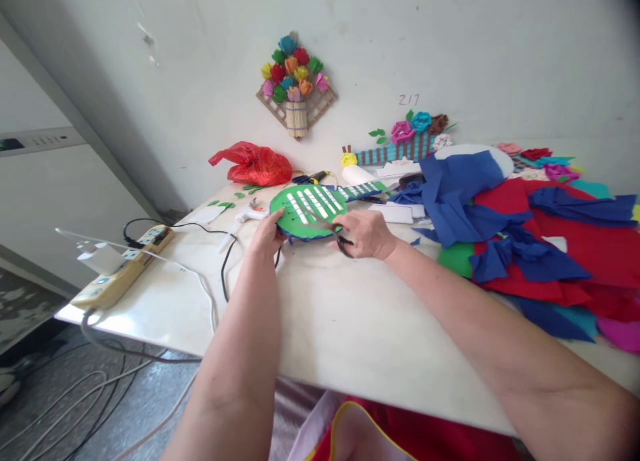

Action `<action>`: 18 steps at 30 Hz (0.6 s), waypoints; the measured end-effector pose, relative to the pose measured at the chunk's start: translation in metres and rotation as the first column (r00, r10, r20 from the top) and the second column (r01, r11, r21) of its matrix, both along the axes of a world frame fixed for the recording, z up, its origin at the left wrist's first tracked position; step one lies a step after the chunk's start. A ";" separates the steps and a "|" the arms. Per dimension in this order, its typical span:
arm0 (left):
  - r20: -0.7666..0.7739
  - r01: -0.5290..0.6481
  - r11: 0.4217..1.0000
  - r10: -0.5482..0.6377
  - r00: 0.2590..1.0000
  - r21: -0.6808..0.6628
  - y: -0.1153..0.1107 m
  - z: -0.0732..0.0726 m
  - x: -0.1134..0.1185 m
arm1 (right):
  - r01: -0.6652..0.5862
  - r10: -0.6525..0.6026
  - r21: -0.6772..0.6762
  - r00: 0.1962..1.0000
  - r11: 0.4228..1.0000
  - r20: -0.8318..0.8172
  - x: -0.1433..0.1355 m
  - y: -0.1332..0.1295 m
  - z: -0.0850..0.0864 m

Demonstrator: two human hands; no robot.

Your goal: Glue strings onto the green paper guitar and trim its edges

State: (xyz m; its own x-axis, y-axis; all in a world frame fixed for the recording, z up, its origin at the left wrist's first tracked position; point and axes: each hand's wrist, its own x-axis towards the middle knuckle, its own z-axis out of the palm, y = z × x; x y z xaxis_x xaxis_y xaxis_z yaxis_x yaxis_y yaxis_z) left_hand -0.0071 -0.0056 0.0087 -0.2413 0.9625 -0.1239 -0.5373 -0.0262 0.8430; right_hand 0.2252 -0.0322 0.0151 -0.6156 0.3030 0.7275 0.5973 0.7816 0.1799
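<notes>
Bearing rows of white, segmented strips on a flat face, the green guitar-shaped piece (295, 229) is located in the head view over the far half of the pale, smooth counter (350, 314), directly ahead of you. Its body is rounded, its rim is edged in dark blue, and its narrow neck points away to the right.

To the right lie crumpled blue sheets (463, 188) with soft folds and torn-looking edges, over flatter red sheets (540, 214). A thin, glossy red plastic bag (257, 164) sits bunched near the wall. A white glue gun (251, 213) lies just beside the piece on its left.

Your left hand (271, 233) is closed on the near left edge of the piece, forearm extended forward. Your right hand (367, 233) is closed around the dark handles of the scissors (325, 225), forearm reaching in from the right. The metal blades point left across the green face; whether they touch it, you cannot tell from this view.
</notes>
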 end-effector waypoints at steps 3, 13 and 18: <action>0.011 -0.010 0.999 0.010 1.000 0.042 0.001 -0.001 -0.005 | 0.112 -0.129 -0.102 0.973 0.989 -0.190 0.001 0.003 0.001; 0.065 0.016 0.941 -0.041 0.997 0.338 0.001 -0.002 -0.009 | 0.229 -0.359 -0.348 0.855 0.909 -0.375 -0.015 0.005 -0.015; -0.010 0.047 0.952 -0.047 0.999 0.303 0.000 -0.002 -0.005 | 0.198 -0.382 -0.442 0.843 0.875 -0.379 -0.019 0.004 -0.018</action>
